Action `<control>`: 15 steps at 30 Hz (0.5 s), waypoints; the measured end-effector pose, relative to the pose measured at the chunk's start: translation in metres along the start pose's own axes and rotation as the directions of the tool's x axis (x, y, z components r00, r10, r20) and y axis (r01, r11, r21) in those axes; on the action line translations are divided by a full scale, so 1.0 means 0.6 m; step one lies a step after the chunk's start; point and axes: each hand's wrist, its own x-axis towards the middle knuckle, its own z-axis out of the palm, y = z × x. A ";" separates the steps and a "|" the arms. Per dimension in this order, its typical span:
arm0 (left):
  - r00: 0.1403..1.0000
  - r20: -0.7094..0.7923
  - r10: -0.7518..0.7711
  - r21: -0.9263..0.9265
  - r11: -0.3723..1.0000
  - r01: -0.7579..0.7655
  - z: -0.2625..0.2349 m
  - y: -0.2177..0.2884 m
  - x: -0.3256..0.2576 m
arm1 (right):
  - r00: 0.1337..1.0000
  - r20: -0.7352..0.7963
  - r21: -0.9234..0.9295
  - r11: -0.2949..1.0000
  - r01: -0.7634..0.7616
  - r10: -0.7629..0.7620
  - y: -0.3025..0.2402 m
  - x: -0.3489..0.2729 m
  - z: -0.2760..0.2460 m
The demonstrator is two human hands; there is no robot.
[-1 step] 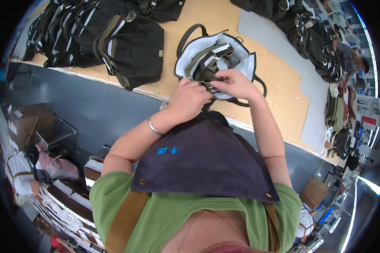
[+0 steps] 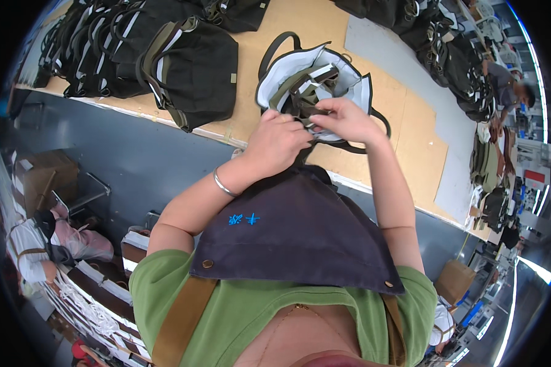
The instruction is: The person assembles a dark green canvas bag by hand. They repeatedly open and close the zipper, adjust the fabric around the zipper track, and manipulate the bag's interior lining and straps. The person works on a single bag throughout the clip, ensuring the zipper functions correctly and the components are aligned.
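Note:
A dark bag with a white lining (image 2: pixel 357 88) stands open on the table in front of me, its mouth facing up. Olive and dark straps (image 2: pixel 309 92) lie bunched inside it. My left hand (image 2: pixel 278 142) is closed around the bag's near edge, fingers curled over the rim. Just to the right, my right hand (image 2: pixel 351 124) is closed over the near side of the opening, thumb and fingers bent toward each other. Whatever sits between its fingertips is too small to make out. One black handle (image 2: pixel 275 49) loops up at the far left of the bag.
Finished-looking dark bags (image 2: pixel 202 73) are piled along the table's left. More dark bags (image 2: pixel 453 67) line the far right, where a person (image 2: pixel 505 85) stands. The tan tabletop (image 2: pixel 404 140) ends in a near edge before me. Cardboard boxes (image 2: pixel 46 180) stand on the floor at left.
The bag and both my hands have shifted slightly to the right. My right hand's fingers have moved a little, and the straps inside the bag lie somewhat differently.

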 end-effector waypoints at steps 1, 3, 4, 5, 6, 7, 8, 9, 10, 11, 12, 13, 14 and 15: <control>1.000 -0.018 0.012 -0.035 0.999 -0.013 -0.020 0.009 0.017 | 1.000 0.021 -0.010 1.000 -0.008 0.008 -0.049 -0.014 -0.009; 1.000 -0.001 -0.009 -0.114 0.993 0.009 -0.044 0.018 0.037 | 0.998 0.049 0.015 0.999 -0.044 0.043 -0.095 -0.034 -0.026; 1.000 0.010 -0.028 -0.155 0.988 0.029 -0.046 0.015 0.044 | 0.997 0.054 -0.002 0.998 -0.056 0.056 -0.103 -0.041 -0.033; 0.999 0.021 -0.045 -0.194 0.980 0.048 -0.049 0.009 0.050 | 0.996 0.056 -0.068 0.996 -0.061 0.065 -0.103 -0.039 -0.040; 0.998 0.033 -0.062 -0.233 0.970 0.068 -0.051 0.006 0.056 | 0.996 0.058 -0.133 0.989 -0.066 0.075 -0.102 -0.034 -0.047; 0.996 0.055 -0.070 -0.253 0.964 0.081 -0.053 0.005 0.061 | 0.994 0.060 -0.198 0.978 -0.072 0.086 -0.100 -0.029 -0.055; 0.998 0.037 -0.059 -0.283 0.957 0.067 -0.055 0.005 0.066 | 0.996 0.073 -0.232 0.972 -0.030 0.048 -0.100 -0.027 -0.061; 0.999 0.018 -0.049 -0.312 0.949 0.052 -0.056 0.004 0.071 | 0.996 0.088 -0.265 0.964 0.012 0.012 -0.100 -0.024 -0.067; 0.999 0.002 -0.044 -0.336 0.941 0.042 -0.057 0.002 0.073 | 0.994 0.108 -0.294 0.954 0.058 -0.027 -0.101 -0.021 -0.068; 0.998 -0.012 -0.054 -0.345 0.938 0.046 -0.056 -0.002 0.074 | 0.994 0.105 -0.257 0.965 0.044 -0.018 -0.106 -0.022 -0.068; 0.998 -0.026 -0.064 -0.353 0.934 0.051 -0.053 -0.008 0.076 | 0.995 0.103 -0.219 0.975 0.031 -0.008 -0.118 -0.025 -0.068; 0.997 -0.037 -0.070 -0.365 0.930 0.052 -0.052 -0.010 0.078 | 0.995 0.095 -0.181 0.983 0.013 0.005 -0.124 -0.027 -0.068; 0.996 -0.026 -0.091 -0.381 0.922 0.074 -0.053 -0.007 0.078 | 0.994 0.109 -0.184 0.983 -0.002 0.023 -0.120 -0.026 -0.071; 0.994 -0.015 -0.111 -0.396 0.913 0.096 -0.058 0.000 0.076 | 0.992 0.122 -0.188 0.982 -0.017 0.041 -0.111 -0.023 -0.075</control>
